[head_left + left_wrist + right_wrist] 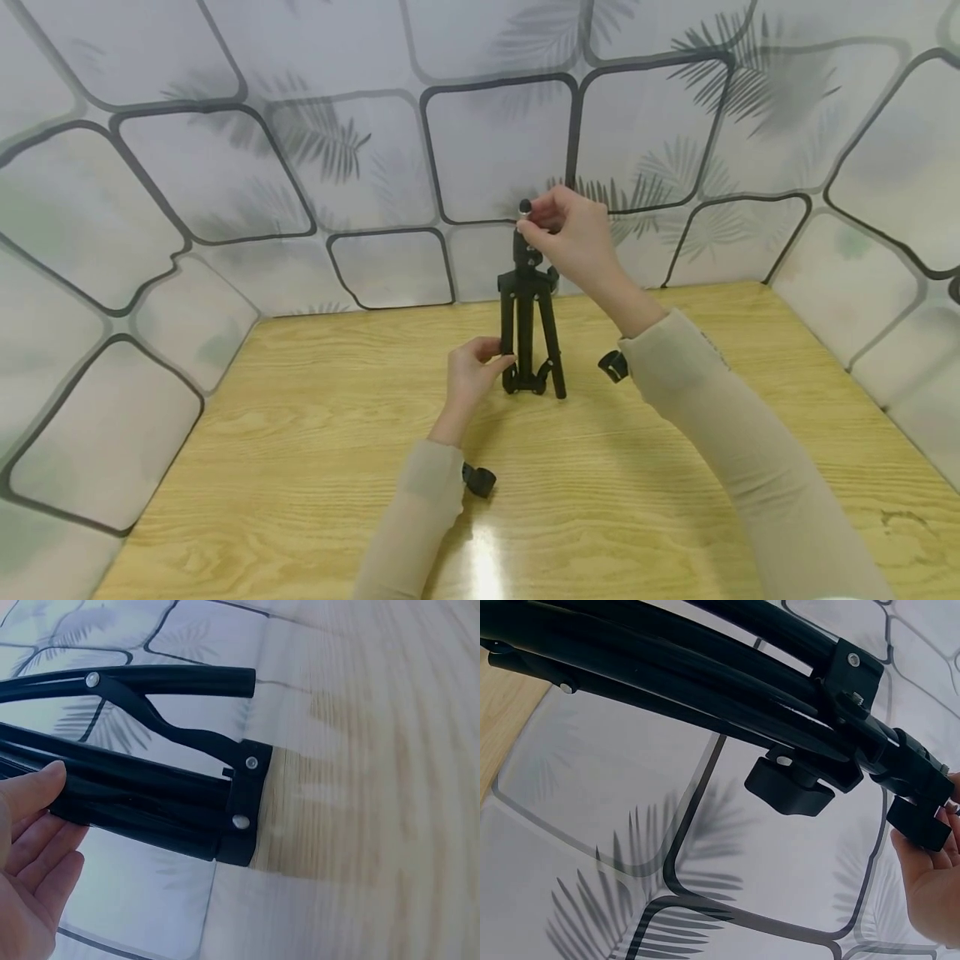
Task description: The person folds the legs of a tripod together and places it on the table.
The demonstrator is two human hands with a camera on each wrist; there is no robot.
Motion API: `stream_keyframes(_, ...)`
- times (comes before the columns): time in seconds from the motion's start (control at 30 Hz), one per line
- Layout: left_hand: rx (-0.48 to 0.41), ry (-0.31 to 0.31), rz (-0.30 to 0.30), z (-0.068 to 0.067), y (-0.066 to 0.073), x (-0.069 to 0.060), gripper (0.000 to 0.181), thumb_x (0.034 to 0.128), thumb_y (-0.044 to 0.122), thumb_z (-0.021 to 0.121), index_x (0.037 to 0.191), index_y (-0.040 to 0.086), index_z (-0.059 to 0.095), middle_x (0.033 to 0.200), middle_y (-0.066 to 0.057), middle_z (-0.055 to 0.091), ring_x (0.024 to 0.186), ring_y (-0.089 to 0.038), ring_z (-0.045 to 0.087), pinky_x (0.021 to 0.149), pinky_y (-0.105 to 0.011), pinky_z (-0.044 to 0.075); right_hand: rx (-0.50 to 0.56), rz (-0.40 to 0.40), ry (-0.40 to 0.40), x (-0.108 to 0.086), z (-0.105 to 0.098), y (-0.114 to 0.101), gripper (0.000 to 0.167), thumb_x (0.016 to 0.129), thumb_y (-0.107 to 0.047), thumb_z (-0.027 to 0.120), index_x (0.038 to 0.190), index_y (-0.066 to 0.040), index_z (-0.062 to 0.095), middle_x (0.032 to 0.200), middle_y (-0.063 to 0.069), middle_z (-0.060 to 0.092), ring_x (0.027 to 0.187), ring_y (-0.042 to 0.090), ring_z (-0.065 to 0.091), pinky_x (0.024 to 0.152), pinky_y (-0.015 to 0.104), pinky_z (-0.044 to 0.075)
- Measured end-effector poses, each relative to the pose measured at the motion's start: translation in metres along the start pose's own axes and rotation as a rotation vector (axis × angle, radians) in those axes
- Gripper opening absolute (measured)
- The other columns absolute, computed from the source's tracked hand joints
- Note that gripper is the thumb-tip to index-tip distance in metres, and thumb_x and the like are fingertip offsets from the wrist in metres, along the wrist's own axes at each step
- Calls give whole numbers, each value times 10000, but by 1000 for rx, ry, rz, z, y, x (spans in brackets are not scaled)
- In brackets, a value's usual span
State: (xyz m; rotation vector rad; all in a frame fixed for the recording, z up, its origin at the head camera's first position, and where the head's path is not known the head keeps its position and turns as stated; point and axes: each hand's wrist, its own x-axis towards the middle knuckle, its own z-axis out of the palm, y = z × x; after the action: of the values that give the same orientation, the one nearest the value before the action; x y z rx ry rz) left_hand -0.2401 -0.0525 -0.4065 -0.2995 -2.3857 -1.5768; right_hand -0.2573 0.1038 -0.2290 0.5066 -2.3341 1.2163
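Observation:
A small black tripod stands upright near the back of the table, its legs only slightly spread. My left hand grips one leg low down, thumb on the near side and fingers behind, as the left wrist view shows beside the leg brace. Up at the tripod's head, my right hand pinches the part just under a black round tip with a silvery neck. The right wrist view shows a wing knob below the head; that hand's fingertips are partly hidden behind the head there.
The wooden table spreads around the tripod. Patterned fabric walls rise close behind it and on both sides. A black strap piece sits at the left cuff, another at the right cuff.

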Motion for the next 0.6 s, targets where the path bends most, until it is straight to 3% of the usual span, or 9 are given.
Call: stream_keyframes(0.6,-3,27,-12,7,0,2,243,735,139,728,936,22,660,875,-72,662,805,-182,617,767,-281,487,8,-27,14,-1,0,-1,208,816,-138,637,950,7,574,900,114,635,803,188,619,691,316,493)
